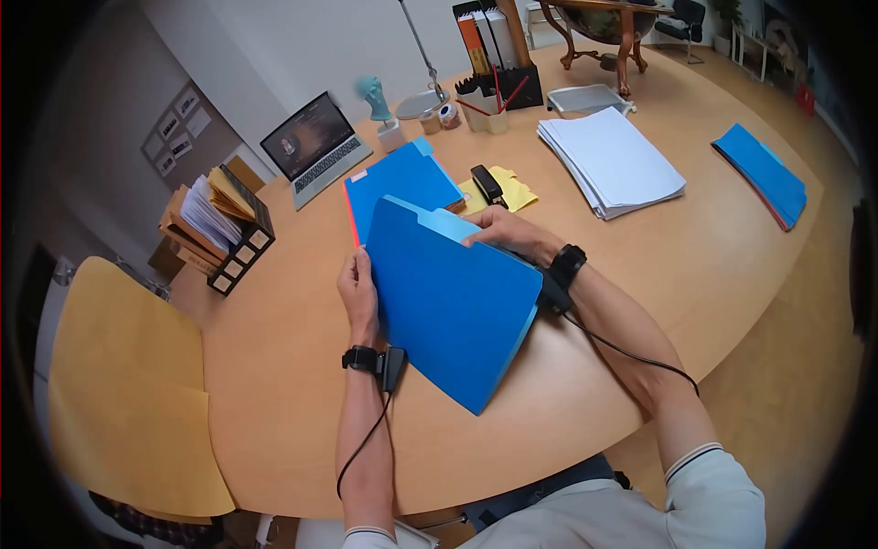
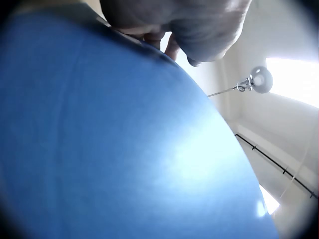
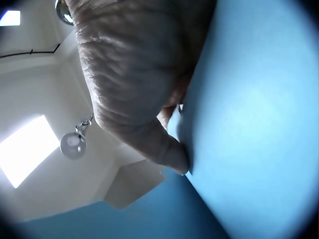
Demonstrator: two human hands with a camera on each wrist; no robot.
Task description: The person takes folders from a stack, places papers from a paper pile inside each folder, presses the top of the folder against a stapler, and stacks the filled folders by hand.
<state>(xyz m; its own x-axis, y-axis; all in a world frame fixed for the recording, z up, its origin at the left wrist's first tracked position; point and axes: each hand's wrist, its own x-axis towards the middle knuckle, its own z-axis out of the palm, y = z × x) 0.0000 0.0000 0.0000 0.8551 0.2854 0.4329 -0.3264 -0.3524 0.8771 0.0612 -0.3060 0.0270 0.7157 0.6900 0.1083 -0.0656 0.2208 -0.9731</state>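
A blue folder is held up at a tilt above the table, its light blue inner side showing along the top. The left hand grips its left edge, thumb on the front; in the left wrist view that hand is at the edge of the blue cover. My right hand pinches the top edge near the tab. The right wrist view has the right hand with its thumb against the light blue panel, darker blue lying beyond it.
Behind the folder lie more blue folders, a black stapler on yellow paper and a white paper stack. A laptop and a file rack stand left; another blue folder pile lies far right.
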